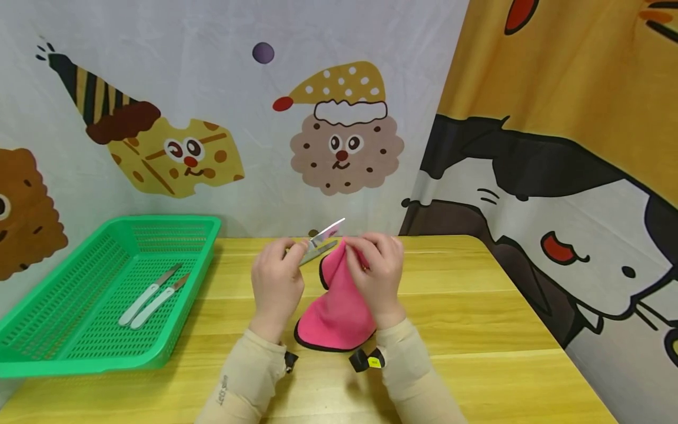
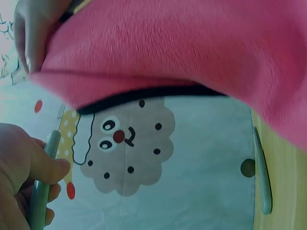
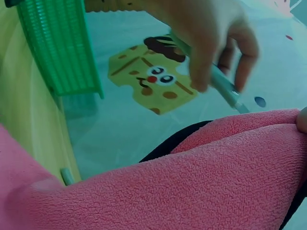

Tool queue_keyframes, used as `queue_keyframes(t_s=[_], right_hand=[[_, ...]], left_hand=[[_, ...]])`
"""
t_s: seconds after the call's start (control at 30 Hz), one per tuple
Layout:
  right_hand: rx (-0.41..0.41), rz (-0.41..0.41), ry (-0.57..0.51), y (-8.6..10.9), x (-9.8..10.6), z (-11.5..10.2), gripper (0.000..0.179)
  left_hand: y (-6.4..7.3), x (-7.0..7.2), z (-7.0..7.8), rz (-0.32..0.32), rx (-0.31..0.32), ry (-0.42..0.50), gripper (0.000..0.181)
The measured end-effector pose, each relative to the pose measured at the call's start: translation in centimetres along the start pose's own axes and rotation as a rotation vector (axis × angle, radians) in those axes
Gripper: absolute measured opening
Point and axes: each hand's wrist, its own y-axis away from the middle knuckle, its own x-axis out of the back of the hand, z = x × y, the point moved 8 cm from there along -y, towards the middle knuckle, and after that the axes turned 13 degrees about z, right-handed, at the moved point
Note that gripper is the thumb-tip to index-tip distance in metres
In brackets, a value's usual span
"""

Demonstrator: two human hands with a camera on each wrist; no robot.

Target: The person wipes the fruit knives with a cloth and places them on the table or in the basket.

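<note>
My left hand (image 1: 276, 282) grips a small knife (image 1: 329, 230) by its pale handle, with the blade pointing up and to the right. In the right wrist view, the fingers curl round that handle (image 3: 221, 82). A pink cloth (image 1: 339, 312) with black edging hangs from my right hand (image 1: 382, 271), which pinches it near the top; its lower part spreads down towards the tabletop. The blade tip is close to the pinched part of the cloth; whether they touch I cannot tell. Behind the hands, another knife (image 1: 319, 252) lies on the table, partly hidden.
On the left stands a green plastic basket (image 1: 203, 259) with two white-handled knives (image 1: 153, 300) in it. The wooden table (image 1: 466, 330) extends to the right of the hands. A cartoon-printed curtain (image 1: 212, 35) hangs behind the table.
</note>
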Motion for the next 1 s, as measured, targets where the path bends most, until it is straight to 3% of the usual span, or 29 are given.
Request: queue_keyframes(t_s=[0.13, 0.3, 0.47, 1.0], right_hand=[[0.014, -0.032, -0.014, 0.5, -0.9, -0.8, 0.008], [0.003, -0.068, 0.012, 1.3, -1.6, -1.3, 0.007], [-0.031, -0.094, 0.044, 1.7, -1.9, -1.1, 0.005], [-0.158, -0.03, 0.191, 1.0, 0.4, 3.3, 0.007]], left_hand=[[0.1, -0.1, 1.1, 0.001, -0.02, 0.021, 0.01], [0.4, -0.5, 2.6, -0.046, -0.047, 0.023, 0.006], [0.7, -0.7, 2.9, -0.077, -0.046, 0.001, 0.009], [0.8, -1.0, 3.0, -0.089, -0.062, 0.024, 0.01]])
